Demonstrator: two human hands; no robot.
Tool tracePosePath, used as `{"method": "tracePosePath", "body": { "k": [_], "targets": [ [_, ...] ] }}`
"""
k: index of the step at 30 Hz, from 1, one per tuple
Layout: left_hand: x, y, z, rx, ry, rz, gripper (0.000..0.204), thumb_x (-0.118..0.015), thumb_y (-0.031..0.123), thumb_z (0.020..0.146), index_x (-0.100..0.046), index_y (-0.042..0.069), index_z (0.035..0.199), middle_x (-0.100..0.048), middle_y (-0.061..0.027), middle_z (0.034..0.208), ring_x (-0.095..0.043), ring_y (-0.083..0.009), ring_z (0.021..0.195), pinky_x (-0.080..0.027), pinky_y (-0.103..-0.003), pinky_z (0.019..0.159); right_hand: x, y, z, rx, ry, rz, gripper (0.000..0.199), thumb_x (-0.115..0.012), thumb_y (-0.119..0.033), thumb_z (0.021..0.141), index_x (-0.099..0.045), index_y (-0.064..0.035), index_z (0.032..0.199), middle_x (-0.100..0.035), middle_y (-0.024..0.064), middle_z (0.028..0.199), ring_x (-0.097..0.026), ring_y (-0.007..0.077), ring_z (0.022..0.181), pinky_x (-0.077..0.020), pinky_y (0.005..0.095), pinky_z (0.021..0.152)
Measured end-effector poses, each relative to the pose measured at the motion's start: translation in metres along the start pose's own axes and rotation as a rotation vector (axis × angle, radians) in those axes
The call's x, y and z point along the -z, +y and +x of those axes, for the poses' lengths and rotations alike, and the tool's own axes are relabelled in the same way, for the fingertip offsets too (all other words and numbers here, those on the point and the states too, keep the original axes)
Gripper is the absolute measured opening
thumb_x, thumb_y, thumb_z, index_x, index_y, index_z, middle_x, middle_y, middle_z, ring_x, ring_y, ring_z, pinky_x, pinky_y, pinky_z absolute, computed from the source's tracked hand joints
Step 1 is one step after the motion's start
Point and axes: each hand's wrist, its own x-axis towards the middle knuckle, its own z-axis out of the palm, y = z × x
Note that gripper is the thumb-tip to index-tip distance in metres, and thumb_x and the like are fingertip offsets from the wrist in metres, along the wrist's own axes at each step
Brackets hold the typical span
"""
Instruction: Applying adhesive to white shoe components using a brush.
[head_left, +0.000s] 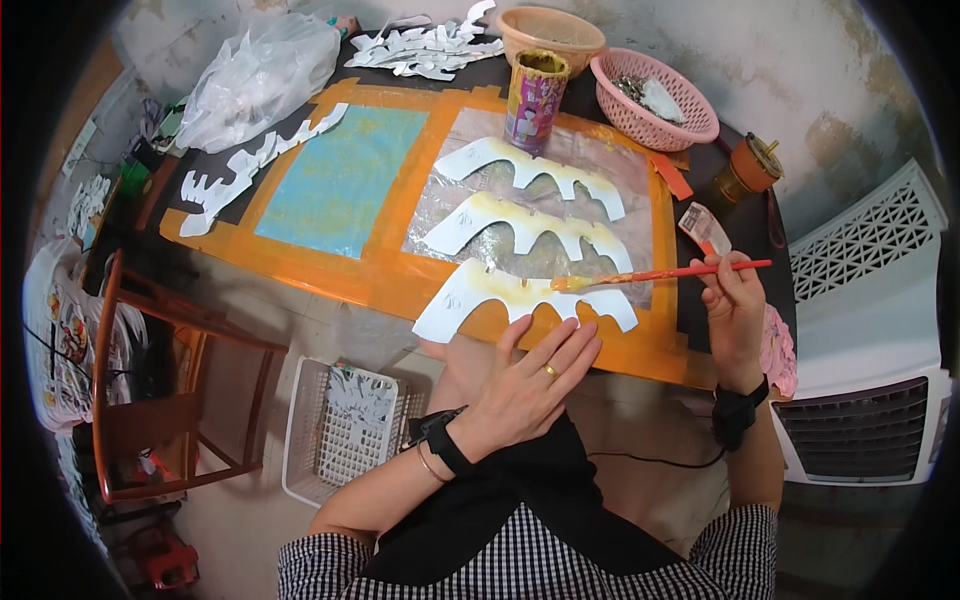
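Observation:
My right hand (736, 305) grips the red handle of a paintbrush (665, 273). The brush's yellowish bristles rest on the nearest white arched cutout (462, 302), which has a yellow smear along its upper edge. Fingers outstretched, my left hand (530, 385) touches that cutout's scalloped near edge. Beyond it lie a middle cutout (462, 226) and a far cutout (480, 158), both yellowed along their tops. All three are on a clear plastic sheet (430, 205) bordered with orange tape. A glue-crusted purple can (533, 105) stands behind them.
To the left are a blue sheet (345, 180), a jagged white strip (235, 180) and a plastic bag (262, 80). More cutouts (425, 50) lie near a tan basin (550, 28) and pink basket (655, 122). A chair (180, 400) and white crate (303, 440) stand below.

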Motion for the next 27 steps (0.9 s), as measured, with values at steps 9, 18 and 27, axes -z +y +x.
{"method": "tracePosePath", "body": {
  "k": [9, 18, 27],
  "targets": [
    [0.003, 0.002, 0.002, 0.012, -0.025, 0.011, 0.089, -0.077, 0.025, 0.064, -0.041, 0.009, 0.144, -0.04, -0.0049, 0.151, -0.04, -0.0199, 0.136, -0.019, -0.051, 0.111, 0.0, 0.012, -0.001, -0.035, 0.053, -0.133, 0.013, -0.06, -0.011, 0.095, -0.051, -0.0053, 0.103, -0.065, 0.0102, 0.1, -0.068, 0.0204, 0.097, -0.052, 0.0207, 0.064],
    [0.001, 0.002, 0.0, 0.014, -0.024, 0.003, 0.086, -0.076, 0.025, 0.065, -0.043, 0.01, 0.143, -0.041, -0.0049, 0.15, -0.038, -0.0192, 0.137, -0.019, -0.051, 0.111, 0.017, -0.003, -0.01, 0.124, 0.009, -0.137, 0.012, -0.059, -0.009, 0.095, -0.05, -0.0058, 0.103, -0.066, 0.0109, 0.097, -0.069, 0.0222, 0.095, -0.0517, 0.0192, 0.06],
    [-0.004, 0.003, 0.002, 0.025, 0.018, 0.028, 0.081, -0.076, 0.023, 0.067, -0.046, 0.011, 0.141, -0.043, -0.0029, 0.148, -0.043, -0.0194, 0.133, -0.02, -0.05, 0.11, 0.005, 0.01, -0.009, 0.066, -0.053, -0.094, 0.008, -0.058, -0.007, 0.096, -0.052, -0.0062, 0.102, -0.067, 0.0111, 0.096, -0.07, 0.0232, 0.094, -0.0519, 0.0193, 0.058]
  ]
}}
